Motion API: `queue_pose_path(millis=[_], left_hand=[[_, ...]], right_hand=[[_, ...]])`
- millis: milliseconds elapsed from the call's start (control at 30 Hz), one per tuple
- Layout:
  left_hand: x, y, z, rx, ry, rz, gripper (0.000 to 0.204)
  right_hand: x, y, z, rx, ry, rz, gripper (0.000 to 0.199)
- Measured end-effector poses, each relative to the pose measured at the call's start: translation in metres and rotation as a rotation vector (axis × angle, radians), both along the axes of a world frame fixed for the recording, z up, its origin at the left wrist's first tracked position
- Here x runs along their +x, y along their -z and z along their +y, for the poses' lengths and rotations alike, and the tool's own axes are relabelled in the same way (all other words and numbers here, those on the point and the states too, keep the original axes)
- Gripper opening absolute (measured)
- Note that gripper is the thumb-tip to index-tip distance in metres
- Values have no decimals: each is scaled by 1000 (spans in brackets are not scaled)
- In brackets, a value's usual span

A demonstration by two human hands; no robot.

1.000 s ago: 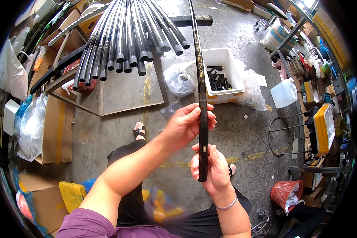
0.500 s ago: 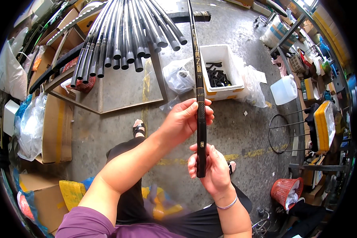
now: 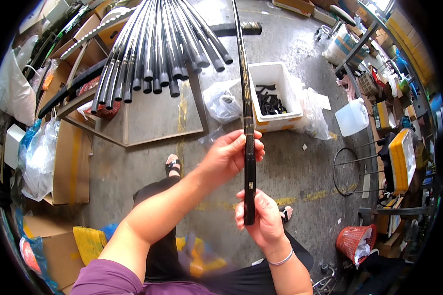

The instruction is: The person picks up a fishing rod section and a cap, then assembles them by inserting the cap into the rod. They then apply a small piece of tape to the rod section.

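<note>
A long black fishing rod [image 3: 249,167] with gold markings stands nearly upright in the picture, its thick butt toward me and its thin far part running out past the upper edge. My left hand [image 3: 230,150] is wrapped round it above the butt section, thumb along the side. Lower down, my right hand [image 3: 262,216] closes its fingers on the butt end. Ahead to the left, a fan of several similar black rods [image 3: 155,64] rests with capped ends pointing at me.
A metal frame [image 3: 157,138] supports the rods. A white foam box [image 3: 300,93] holds small black parts beside plastic bags [image 3: 221,105]. On the right are a white jug [image 3: 352,118], an overturned stool [image 3: 401,162] and a red basket [image 3: 352,241]. Cardboard boxes [image 3: 74,162] line the left.
The rod and both hands sit slightly lower in the picture, and the surroundings have shifted down a little too. Both hands keep the same hold on the rod.
</note>
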State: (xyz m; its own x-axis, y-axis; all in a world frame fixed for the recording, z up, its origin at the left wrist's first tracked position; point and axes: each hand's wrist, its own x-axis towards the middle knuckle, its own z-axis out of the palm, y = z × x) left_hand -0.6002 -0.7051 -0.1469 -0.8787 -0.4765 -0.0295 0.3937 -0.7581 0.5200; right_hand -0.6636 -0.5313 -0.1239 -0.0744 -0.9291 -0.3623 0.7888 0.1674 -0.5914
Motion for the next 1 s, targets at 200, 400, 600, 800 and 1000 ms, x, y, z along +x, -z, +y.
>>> queue_pose_path(millis=[200, 400, 600, 800, 1000], left_hand=[[1, -2, 1, -2, 10, -11, 34], [2, 0, 1, -9, 13, -3, 35], [2, -2, 2, 11, 12, -3, 34], [2, -3, 2, 15, 6, -2, 34], [1, 2, 2, 21, -2, 17, 32]], right_hand=[[0, -2, 0, -15, 2, -21, 43], [2, -2, -1, -25, 6, -37, 42], [3, -2, -1, -25, 11, -37, 43], [3, -1, -1, -38, 12, -36, 42], [2, -1, -1, -45, -19, -47, 41]])
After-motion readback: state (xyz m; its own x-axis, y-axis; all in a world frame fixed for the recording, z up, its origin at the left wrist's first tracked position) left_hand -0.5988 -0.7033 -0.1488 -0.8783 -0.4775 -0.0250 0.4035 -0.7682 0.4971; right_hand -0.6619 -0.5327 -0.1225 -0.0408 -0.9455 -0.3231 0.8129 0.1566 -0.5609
